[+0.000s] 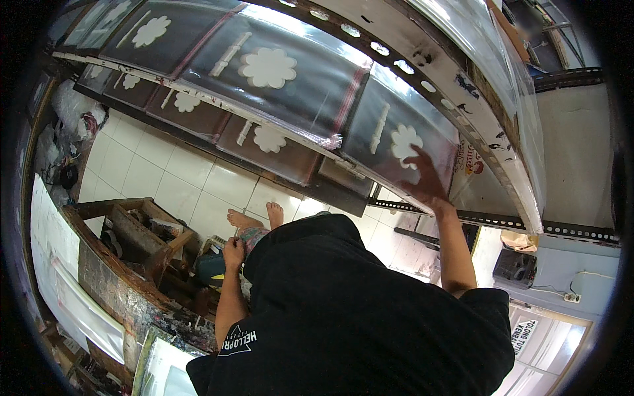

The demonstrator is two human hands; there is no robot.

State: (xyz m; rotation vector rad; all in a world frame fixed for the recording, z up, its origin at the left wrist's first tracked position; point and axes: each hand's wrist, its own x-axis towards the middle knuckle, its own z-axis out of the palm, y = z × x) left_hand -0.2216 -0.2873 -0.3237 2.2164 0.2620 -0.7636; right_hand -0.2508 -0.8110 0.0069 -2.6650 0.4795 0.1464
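My right hand reaches out over a dark panel on the shelf, its fingers apart and slightly bent beside a white flower shape. Whether the fingertips touch the panel, I cannot tell. Next to that flower, a short white strip lies on the same panel, which has a glossy, clear-looking surface. Down at my left side, my left hand hangs near my leg with its fingers curled. What it holds, if anything, is hidden.
Similar dark panels with white flowers line the upper shelf, with more on the shelf below. A perforated metal beam crosses above my right arm. On the left stands a paint-stained wooden bench. White floor tiles show between.
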